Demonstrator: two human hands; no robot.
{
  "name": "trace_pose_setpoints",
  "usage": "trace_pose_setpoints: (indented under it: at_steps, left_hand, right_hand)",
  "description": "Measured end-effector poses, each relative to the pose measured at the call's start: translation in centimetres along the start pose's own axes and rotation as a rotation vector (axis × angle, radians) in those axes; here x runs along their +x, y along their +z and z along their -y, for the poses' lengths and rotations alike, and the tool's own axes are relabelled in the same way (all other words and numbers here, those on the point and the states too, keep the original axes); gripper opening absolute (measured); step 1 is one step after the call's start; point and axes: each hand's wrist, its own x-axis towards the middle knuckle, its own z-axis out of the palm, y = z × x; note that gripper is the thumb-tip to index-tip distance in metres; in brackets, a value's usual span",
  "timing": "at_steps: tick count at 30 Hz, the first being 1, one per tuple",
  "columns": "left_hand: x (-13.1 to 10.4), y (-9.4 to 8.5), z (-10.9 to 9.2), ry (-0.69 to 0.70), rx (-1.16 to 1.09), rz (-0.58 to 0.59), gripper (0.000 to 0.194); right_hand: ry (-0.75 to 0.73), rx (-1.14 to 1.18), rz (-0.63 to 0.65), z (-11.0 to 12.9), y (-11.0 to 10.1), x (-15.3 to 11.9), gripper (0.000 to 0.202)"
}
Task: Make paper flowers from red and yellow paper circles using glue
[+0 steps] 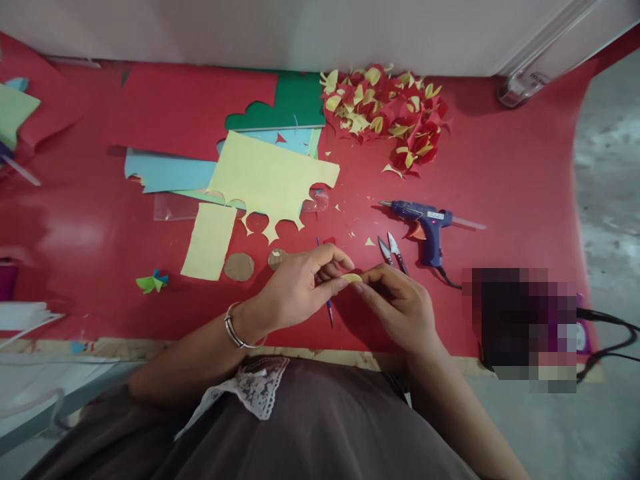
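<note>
Between my two hands is a small yellow paper piece (353, 277), curved along its upper edge. My left hand (303, 283) pinches its left end between thumb and fingers. At the other end, my right hand (400, 303) grips it in the same way. Below the hands a thin blue stick-like tool (329, 313) lies on the red table, partly hidden by my left hand. Two brown discs, one bare (239, 267) and one with a yellow scrap on it (277, 259), lie left of my left hand. Small snips (393, 252) rest just beyond my right hand.
A blue glue gun (425, 223) with a cord lies at right. Red and yellow paper flowers (385, 110) are heaped at the back. Cut yellow sheet (273, 177), red sheet (195, 107) and green sheet (295, 100) overlap at centre left. A green-blue paper piece (152, 282) sits left.
</note>
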Motion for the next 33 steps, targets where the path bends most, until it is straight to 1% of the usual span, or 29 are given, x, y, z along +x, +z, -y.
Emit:
trace_pose_setpoints:
  at_steps: [4, 8, 10, 13, 15, 17, 23, 29, 33]
  left_hand:
    - [0.08, -0.51, 0.23, -0.011, 0.006, 0.018, 0.013]
    - [0.10, -1.02, 0.47, -0.012, 0.033, 0.094, 0.012]
    - [0.18, -1.12, 0.38, 0.038, 0.123, 0.113, 0.011]
    - [0.44, -1.02, 0.03, 0.164, 0.309, 0.113, 0.007]
    - [0.61, -0.87, -0.19, 0.198, 0.369, 0.123, 0.007]
    - [0.68, -0.74, -0.29, 0.178, 0.358, 0.138, 0.009]
    - [0.39, -0.78, -0.09, 0.074, 0.224, 0.174, 0.014]
    - [0.42, -0.89, 0.03, -0.016, 0.221, 0.205, 0.017]
    - [0.44, -0.99, -0.14, -0.069, 0.212, 0.219, 0.014]
  right_hand:
    - [-0.017, -0.012, 0.028, 0.06, -0.09, 0.11, 0.016]
    - [-0.064, -0.032, 0.077, -0.07, -0.09, 0.12, 0.013]
    - [-0.085, -0.036, 0.100, -0.16, -0.11, 0.07, 0.014]
    - [-0.103, -0.054, 0.130, -0.26, -0.22, 0.01, 0.014]
    - [-0.114, -0.069, 0.147, -0.27, -0.33, 0.02, 0.013]
    - [-0.120, -0.078, 0.163, -0.26, -0.42, 0.05, 0.014]
    - [-0.095, -0.066, 0.194, -0.42, -0.38, 0.00, 0.015]
    - [-0.116, -0.088, 0.196, -0.67, -0.25, 0.02, 0.013]
    - [-0.134, -0.111, 0.207, -0.63, -0.16, 0.15, 0.012]
